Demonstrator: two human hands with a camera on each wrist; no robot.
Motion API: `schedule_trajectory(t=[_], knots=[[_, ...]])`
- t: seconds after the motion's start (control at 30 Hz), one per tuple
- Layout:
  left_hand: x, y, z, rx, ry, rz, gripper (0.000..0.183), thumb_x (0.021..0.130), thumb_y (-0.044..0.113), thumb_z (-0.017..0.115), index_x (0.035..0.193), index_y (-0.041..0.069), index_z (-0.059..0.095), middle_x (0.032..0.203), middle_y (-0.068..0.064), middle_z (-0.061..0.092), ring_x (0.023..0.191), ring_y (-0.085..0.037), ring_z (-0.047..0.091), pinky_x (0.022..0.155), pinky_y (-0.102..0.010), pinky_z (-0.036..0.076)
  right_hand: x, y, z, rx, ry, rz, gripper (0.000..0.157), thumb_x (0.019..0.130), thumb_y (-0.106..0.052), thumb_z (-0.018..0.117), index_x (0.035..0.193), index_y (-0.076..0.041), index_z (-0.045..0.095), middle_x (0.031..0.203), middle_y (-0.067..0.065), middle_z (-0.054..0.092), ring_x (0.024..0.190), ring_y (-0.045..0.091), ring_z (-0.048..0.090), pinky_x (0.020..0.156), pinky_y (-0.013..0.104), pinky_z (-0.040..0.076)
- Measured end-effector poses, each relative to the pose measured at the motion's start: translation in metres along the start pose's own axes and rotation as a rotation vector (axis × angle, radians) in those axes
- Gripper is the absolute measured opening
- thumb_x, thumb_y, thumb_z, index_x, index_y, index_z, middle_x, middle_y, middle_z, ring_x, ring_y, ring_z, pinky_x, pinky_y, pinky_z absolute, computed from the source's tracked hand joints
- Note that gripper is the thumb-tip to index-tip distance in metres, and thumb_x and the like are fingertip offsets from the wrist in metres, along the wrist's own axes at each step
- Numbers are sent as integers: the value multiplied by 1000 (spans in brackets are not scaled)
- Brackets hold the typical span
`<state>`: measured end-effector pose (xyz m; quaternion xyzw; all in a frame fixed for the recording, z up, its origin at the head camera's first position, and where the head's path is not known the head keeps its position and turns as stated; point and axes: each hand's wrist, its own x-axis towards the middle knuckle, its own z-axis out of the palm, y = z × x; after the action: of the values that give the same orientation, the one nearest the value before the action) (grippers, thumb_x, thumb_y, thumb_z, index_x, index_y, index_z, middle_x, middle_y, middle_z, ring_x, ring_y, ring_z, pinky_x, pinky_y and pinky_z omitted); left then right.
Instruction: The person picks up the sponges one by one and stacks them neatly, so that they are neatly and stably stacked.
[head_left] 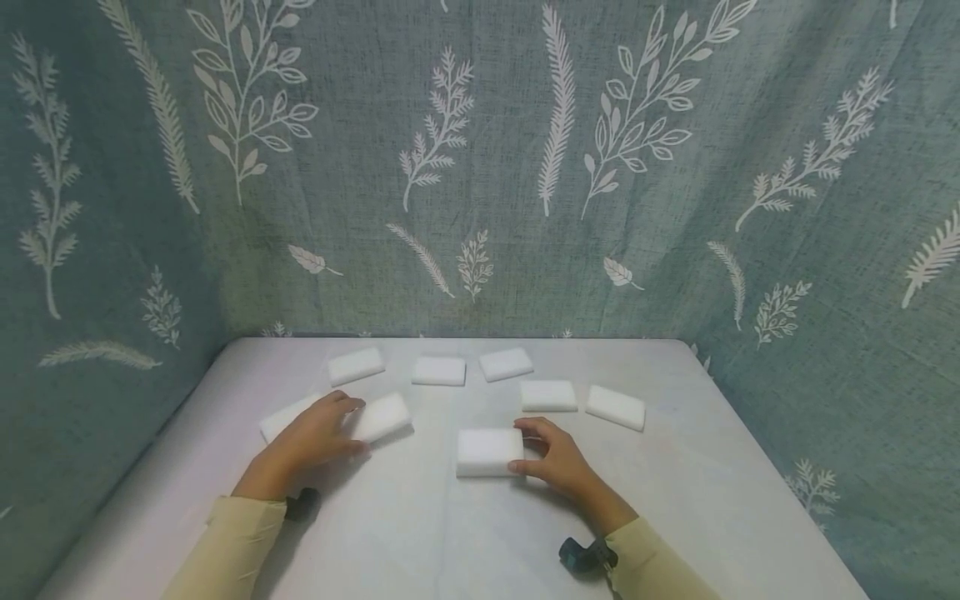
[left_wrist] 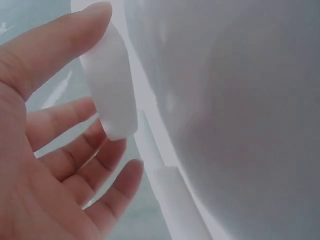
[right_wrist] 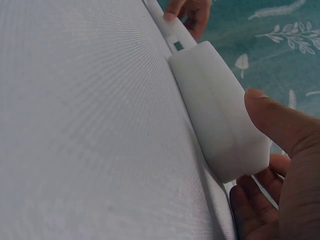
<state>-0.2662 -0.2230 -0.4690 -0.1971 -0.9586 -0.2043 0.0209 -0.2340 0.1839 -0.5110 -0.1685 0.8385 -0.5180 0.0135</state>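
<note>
While the left hand [head_left: 324, 427] pinches one white block [head_left: 386, 417], the right hand [head_left: 557, 458] grips a second block [head_left: 486, 452].

The left thumb and fingers are clamped on the left end of their block, which lies slantwise; whether it touches the bench [head_left: 405, 542] I cannot tell. The right thumb and fingers are clamped round the right end of theirs, which sits squarely near the bench's middle. Just left of the left hand, partly hidden by it, lies a third block [head_left: 285, 418]. Farther back is a loose row of three blocks [head_left: 438, 372]; beyond the right hand, a pair of blocks [head_left: 549, 396] lies side by side. Leaf-patterned grey-green cloth [head_left: 510, 267] hangs behind.
</note>
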Motion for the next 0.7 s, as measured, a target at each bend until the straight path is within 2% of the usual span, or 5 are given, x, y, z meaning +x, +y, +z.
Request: schedule_trajectory(t=[0.27, 0.43, 0.6, 0.7], knots=[[6, 20, 0, -45, 25, 49, 67, 70, 28, 87, 125, 0, 61, 113, -11, 57, 102, -28, 55, 89, -48, 46, -2, 1, 0, -10, -5, -6, 67, 73, -25, 86, 130, -7, 57, 131, 7, 56, 119, 29, 56, 99, 38, 44], [11, 32, -1, -70, 36, 24, 70, 70, 28, 88, 128, 3, 60, 119, -13, 57, 109, -32, 54, 94, -51, 44, -2, 5, 0, -7, -9, -5, 69, 73, -28, 86, 131, -7, 56, 131, 7, 56, 120, 28, 56, 99, 37, 44], [19, 44, -5, -83, 37, 68, 70, 69, 30, 88, 129, 5, 61, 129, -18, 54, 121, -39, 49, 99, -54, 40, -2, 7, 1, -13, -3, -3, 69, 72, -31, 86, 131, -8, 57, 131, 6, 56, 120, 28, 56, 99, 39, 44], [24, 51, -5, -89, 30, 89, 69, 69, 30, 88, 128, 7, 62, 128, -15, 55, 121, -36, 49, 99, -52, 40, -2, 7, 0, -8, -2, -8, 68, 72, -31, 86, 130, -9, 57, 131, 6, 56, 120, 28, 56, 100, 39, 44]])
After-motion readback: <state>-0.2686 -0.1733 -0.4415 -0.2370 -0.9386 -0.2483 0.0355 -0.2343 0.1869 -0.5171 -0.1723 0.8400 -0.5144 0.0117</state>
